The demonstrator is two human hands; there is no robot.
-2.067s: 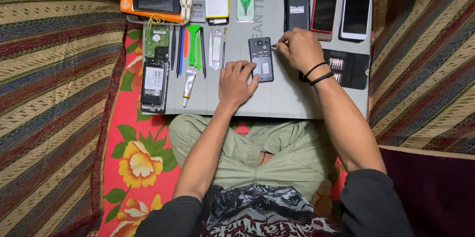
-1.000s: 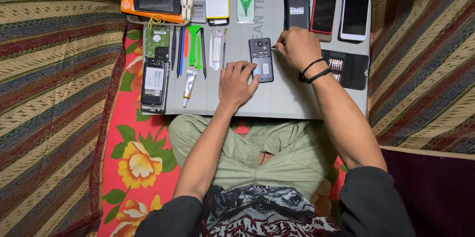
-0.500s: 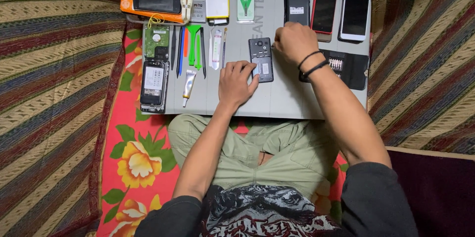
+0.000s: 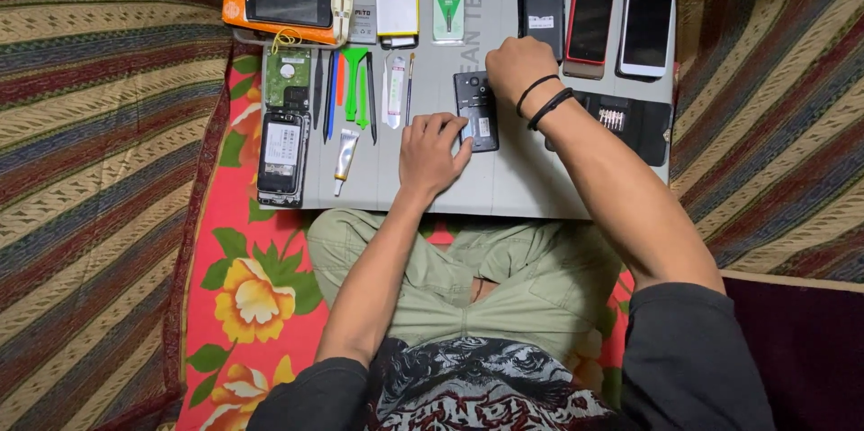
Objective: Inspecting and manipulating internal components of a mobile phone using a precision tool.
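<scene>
The left hand (image 4: 432, 154) presses flat beside the opened dark phone (image 4: 475, 111) – pinning it on the grey surface (image 4: 531, 181) – while the right hand (image 4: 517, 67) curls over its top end; its grasp is hidden.

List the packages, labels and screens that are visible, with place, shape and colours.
Orange phone box: mat's far left corner, rectangular, dark phone pictured.
White-yellow packet: beside it, rectangular.
Green-white packet: next right, small.
Red-edged phone: far right, dark screen.
White phone: rightmost, dark screen.
Opened phone: between both hands, white label.
</scene>
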